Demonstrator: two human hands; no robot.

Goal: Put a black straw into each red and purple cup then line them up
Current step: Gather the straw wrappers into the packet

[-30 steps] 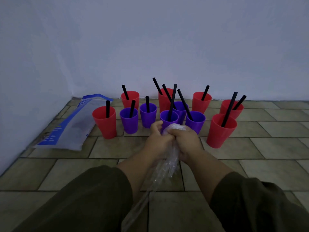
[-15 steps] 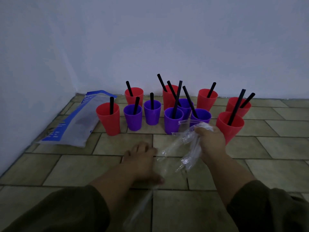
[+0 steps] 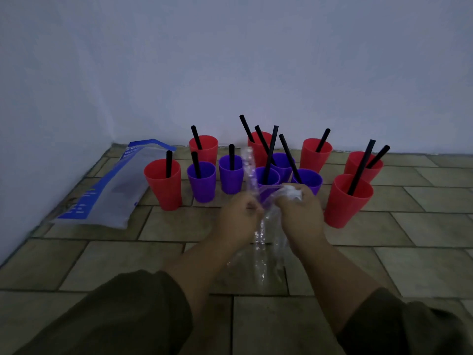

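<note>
Several red and purple cups stand on the tiled floor near the wall, each with a black straw in it. The nearest red cup (image 3: 346,201) is at the right, another red cup (image 3: 163,184) at the left, and purple cups (image 3: 202,181) sit between them. My left hand (image 3: 239,217) and my right hand (image 3: 300,213) are close together in front of the purple cups. Both grip a clear crumpled plastic wrapper (image 3: 263,242). One end sticks up from my left hand, and a bunched part sits in my right fist.
A blue and white plastic bag (image 3: 110,190) lies flat on the floor at the left, by the corner of the walls. A pale wall (image 3: 230,60) rises right behind the cups. Brown floor tiles (image 3: 422,265) spread to the right and front.
My left hand has come up from the floor and taken hold of the wrapper again beside my right hand. My right hand has shifted slightly left.
</note>
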